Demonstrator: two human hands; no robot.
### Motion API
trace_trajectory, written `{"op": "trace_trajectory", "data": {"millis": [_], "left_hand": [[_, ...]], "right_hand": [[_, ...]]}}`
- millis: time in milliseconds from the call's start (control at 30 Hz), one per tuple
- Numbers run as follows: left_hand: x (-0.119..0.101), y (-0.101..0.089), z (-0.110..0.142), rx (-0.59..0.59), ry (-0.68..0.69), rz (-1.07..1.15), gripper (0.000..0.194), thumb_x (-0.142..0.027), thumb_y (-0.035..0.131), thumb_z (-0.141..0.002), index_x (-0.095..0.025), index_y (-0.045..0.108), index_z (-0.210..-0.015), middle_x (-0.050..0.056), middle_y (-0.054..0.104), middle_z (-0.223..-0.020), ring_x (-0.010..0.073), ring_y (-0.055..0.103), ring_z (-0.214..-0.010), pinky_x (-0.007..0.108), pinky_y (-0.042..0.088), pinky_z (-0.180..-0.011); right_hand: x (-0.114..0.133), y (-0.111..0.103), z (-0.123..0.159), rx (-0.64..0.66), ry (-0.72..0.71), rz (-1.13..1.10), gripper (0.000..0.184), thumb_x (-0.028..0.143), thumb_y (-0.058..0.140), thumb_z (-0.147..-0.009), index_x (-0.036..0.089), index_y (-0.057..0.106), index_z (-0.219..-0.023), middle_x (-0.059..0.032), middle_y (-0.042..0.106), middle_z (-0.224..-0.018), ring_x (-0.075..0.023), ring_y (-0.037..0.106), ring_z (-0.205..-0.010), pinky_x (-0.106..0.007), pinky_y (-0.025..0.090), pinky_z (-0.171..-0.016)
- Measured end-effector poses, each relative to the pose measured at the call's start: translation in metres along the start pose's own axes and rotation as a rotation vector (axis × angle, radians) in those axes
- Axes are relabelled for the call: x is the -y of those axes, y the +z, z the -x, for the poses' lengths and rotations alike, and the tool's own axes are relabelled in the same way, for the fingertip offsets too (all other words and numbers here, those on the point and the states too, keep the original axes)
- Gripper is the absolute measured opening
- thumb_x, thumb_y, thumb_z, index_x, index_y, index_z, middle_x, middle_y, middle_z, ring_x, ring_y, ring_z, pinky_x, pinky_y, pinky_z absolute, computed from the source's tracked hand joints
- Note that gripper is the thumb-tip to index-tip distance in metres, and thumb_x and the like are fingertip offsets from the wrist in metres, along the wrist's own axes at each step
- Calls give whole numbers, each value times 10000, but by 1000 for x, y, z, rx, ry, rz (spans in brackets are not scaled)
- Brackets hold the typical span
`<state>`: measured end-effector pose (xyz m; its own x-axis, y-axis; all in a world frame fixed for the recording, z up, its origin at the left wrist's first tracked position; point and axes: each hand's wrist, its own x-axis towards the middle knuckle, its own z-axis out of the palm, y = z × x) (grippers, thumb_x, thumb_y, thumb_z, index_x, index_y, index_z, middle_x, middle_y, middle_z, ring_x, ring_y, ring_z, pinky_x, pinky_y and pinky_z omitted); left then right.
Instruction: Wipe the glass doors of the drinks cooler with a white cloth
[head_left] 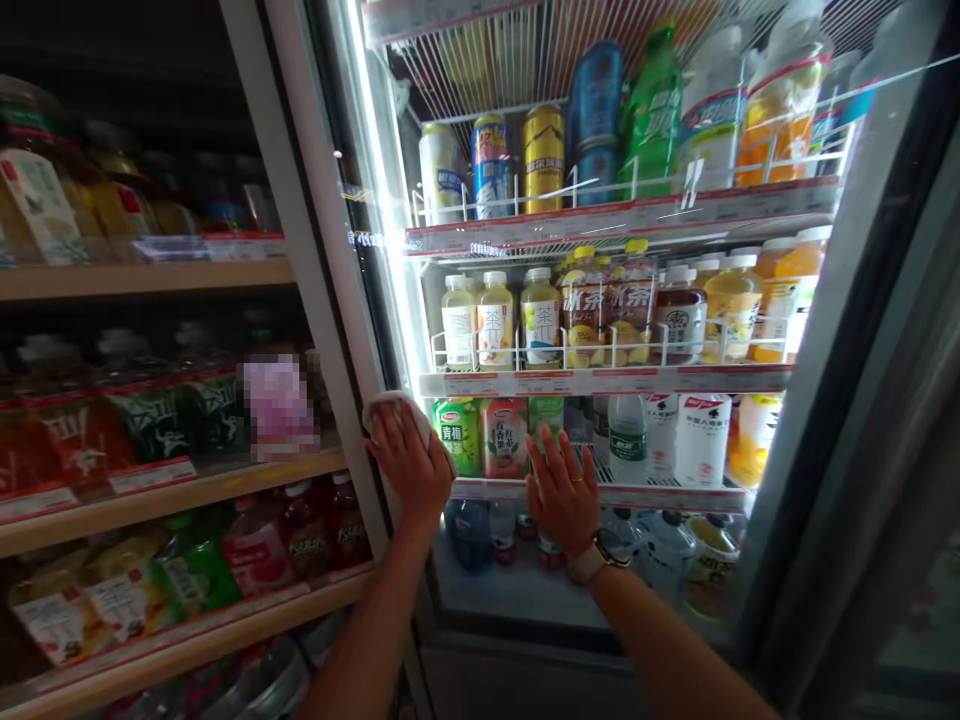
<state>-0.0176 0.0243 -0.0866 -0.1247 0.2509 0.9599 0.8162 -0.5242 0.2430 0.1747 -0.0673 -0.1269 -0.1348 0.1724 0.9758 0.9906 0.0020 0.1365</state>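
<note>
Left hand laid flat, fingers loosely together, over a white cloth; palm-down hold probably keeps the cloth spread against the surface. Right hand flat, fingers spread, up at the glass door, likely for steadying; palm contact can't tell. Bottles stand upright in rows on fridge shelves, labels mostly out, presumably for display. Cloth: directly under left hand, edges poking out, at the door's left side; well apart from right hand.
</note>
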Motion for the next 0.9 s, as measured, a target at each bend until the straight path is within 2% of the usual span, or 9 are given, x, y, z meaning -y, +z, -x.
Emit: {"op": "trace_trajectory", "data": {"millis": [67,133,200,400,467,533,633,833,900], "left_hand": [[-3,-1,-16,-21,0,21,615,-332,396,-977,-131,245,-1539,177,230,-1610,306,146,-1509,556,52,-1223],[-3,-1,-10,-26,26,17,620,-324,397,-977,-127,232,-1542,182,231,-1608,311,142,-1509,563,57,-1222],[0,0,14,-11,65,-10,635,-302,414,-972,-122,209,-1546,198,231,-1604,324,141,-1506,585,88,-1216],[23,-4,114,97,189,-108,706,-235,488,-942,-100,154,-1550,245,234,-1586,358,133,-1497,614,206,-1188],[28,-6,133,106,223,-121,717,-226,499,-938,-101,150,-1551,245,237,-1586,357,136,-1496,599,225,-1189],[30,-7,139,108,233,-132,723,-226,501,-937,-97,142,-1552,246,231,-1587,362,140,-1494,598,236,-1186],[28,-7,119,97,233,-126,720,-239,488,-941,-95,135,-1552,241,203,-1596,366,133,-1495,605,229,-1185],[5,-1,19,17,229,-51,641,-284,437,-961,-130,220,-1544,189,240,-1602,323,138,-1506,583,98,-1217],[-8,2,2,10,254,-28,616,-294,422,-962,-120,262,-1531,186,250,-1601,317,136,-1509,570,109,-1220]], "right_hand": [[0,0,1,9,5,-2,660,257,489,-937,221,253,-1553,-81,489,-1489,-235,347,-1452,-449,124,-1237],[0,0,1,12,8,-6,666,256,493,-936,221,247,-1554,-84,484,-1493,-240,352,-1449,-452,134,-1234],[0,0,1,3,6,-11,673,250,501,-932,220,246,-1554,-85,485,-1491,-238,345,-1453,-455,140,-1232],[1,-2,-2,-24,-4,-30,652,231,503,-937,202,270,-1546,-91,523,-1461,-214,274,-1484,-443,122,-1237],[1,-2,-2,-28,-5,-35,652,229,501,-937,200,271,-1546,-89,536,-1450,-208,259,-1489,-444,116,-1239],[1,-1,-2,-22,-6,-37,653,230,501,-935,200,271,-1546,-88,533,-1453,-208,263,-1487,-449,112,-1239],[0,1,0,-17,-5,-31,655,235,508,-930,202,281,-1543,-90,511,-1472,-221,301,-1473,-453,117,-1238],[0,1,0,-22,3,-25,657,235,507,-925,209,284,-1543,-86,504,-1477,-227,356,-1446,-448,130,-1235],[0,0,0,-18,5,-28,661,233,506,-925,211,278,-1545,-84,503,-1478,-227,352,-1448,-446,131,-1234]]}}
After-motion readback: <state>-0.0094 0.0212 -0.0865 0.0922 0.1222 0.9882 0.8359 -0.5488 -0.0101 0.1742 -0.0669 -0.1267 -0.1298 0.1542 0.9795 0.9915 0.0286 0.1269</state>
